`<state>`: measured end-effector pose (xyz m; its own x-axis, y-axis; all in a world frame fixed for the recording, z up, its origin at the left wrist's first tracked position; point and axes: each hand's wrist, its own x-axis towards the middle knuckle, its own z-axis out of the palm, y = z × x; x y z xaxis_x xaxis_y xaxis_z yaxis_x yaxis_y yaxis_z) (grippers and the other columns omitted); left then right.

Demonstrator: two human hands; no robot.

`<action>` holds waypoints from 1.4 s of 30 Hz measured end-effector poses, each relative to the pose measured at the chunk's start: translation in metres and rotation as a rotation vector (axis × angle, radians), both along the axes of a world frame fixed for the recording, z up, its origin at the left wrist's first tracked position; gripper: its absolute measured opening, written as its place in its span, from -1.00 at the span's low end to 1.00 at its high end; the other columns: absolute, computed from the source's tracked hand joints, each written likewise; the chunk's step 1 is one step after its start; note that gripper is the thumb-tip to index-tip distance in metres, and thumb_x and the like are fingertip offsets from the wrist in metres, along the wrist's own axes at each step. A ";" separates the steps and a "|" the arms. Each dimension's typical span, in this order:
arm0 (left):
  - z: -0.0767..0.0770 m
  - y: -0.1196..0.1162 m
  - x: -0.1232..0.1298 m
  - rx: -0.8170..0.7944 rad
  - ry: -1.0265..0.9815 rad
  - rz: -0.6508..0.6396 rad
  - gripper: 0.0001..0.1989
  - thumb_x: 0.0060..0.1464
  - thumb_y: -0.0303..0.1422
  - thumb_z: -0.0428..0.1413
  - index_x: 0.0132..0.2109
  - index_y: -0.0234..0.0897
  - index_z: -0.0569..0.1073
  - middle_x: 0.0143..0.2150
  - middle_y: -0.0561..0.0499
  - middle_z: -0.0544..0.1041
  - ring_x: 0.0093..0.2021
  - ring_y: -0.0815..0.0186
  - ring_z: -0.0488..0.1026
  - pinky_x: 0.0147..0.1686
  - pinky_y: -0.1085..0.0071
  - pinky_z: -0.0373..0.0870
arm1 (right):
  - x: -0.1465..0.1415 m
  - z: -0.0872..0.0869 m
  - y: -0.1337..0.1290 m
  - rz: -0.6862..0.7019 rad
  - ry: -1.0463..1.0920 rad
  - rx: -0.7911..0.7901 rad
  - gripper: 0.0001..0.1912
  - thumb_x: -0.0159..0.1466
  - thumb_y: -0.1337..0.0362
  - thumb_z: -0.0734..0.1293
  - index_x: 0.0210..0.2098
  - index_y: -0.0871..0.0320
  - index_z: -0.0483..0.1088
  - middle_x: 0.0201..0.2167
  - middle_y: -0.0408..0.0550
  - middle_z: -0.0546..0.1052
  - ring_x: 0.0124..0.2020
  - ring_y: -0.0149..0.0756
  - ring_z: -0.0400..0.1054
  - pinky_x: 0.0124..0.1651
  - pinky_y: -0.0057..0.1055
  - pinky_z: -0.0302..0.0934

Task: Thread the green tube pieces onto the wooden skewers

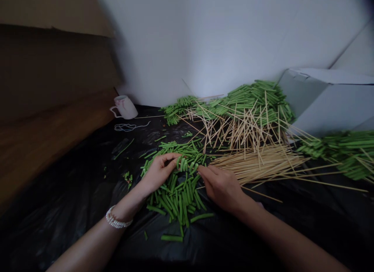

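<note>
One mug [125, 108] and one white cord [127, 127] are set at the left on a black sheet [78, 202]. By the left hand [159, 171], one short row of green pieces [184, 165] is pinched, over one loose heap [181, 200] too numerous to be counted. The row's right end is gripped by the right hand [223, 186]; threading seems to be in hand, and steady alignment is called for. Farther right, one bundle of uncounted sticks [260, 165] is laid before one skewered green pile [254, 94]; a second pile [347, 147] is seen at far right.
</note>
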<state>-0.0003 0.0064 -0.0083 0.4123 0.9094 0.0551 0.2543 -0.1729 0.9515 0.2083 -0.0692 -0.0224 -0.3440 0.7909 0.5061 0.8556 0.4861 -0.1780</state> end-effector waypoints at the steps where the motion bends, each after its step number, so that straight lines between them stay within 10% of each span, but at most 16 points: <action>1: 0.001 0.000 0.000 0.000 0.001 -0.003 -0.64 0.12 -0.18 0.10 -0.06 -0.33 0.56 -0.17 -0.08 0.63 -0.24 0.25 0.54 -0.21 0.41 0.44 | 0.000 0.000 0.000 -0.001 0.001 0.000 -0.73 0.33 0.37 0.12 -0.13 0.16 0.43 -0.48 -0.16 0.42 -0.51 -0.42 0.24 -0.45 -0.41 -0.06; 42: 0.007 -0.005 0.004 0.052 0.027 0.012 -0.71 0.08 -0.21 0.09 -0.18 -0.30 0.59 -0.23 -0.07 0.64 -0.25 0.22 0.54 -0.24 0.37 0.48 | -0.001 0.003 -0.001 -0.016 -0.054 -0.037 -0.78 0.31 0.38 0.14 -0.22 0.14 0.41 -0.47 -0.17 0.44 -0.50 -0.43 0.23 -0.45 -0.41 -0.09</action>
